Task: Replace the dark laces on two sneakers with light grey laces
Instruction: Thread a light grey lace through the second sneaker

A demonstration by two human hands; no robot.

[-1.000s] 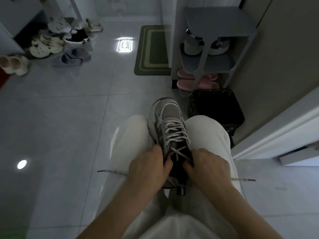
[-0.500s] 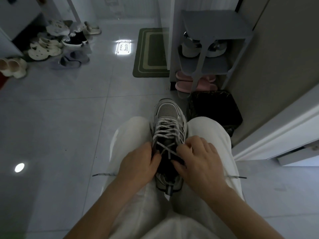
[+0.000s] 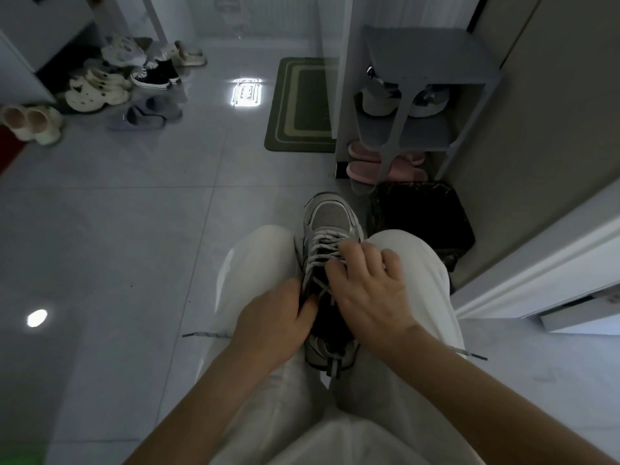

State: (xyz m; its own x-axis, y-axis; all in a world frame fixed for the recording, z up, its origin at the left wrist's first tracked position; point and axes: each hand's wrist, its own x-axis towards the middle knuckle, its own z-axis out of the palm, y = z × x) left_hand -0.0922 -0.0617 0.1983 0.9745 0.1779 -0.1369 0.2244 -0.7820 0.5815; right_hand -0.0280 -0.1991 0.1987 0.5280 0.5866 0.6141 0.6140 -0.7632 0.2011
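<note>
Head view looks down on one grey sneaker [image 3: 330, 214] wedged upright between the person's white-trousered thighs [image 3: 255, 263]. Its long axis runs straight away from the body, toe farthest out and heel tab nearest the lap. The light grey lace [image 3: 318, 251] already crosses the upper rows of eyelets. Its two loose ends trail sideways over the legs, one to the left [image 3: 201, 334] and one to the right [image 3: 468, 353]. The left hand [image 3: 275, 320] is curled round the left side of the collar and holds the shoe steady. The right hand [image 3: 369, 293] has reached farther forward over the lacing, fingers bent, thumb and forefinger apparently pinching one crossing. It is the right hand, then, that is nearer the rows to be worked, probably to draw slack back toward the heel. Nothing lies between the hands and the shoe, though the right hand hides the middle rows. A black bin [image 3: 422, 223] stands just beyond the right knee, with a grey shoe rack [image 3: 429, 58] and pink slippers [image 3: 362, 171] behind it. A green mat [image 3: 302, 105] lies well apart on the tiled floor. The second sneaker cannot be picked out.
</note>
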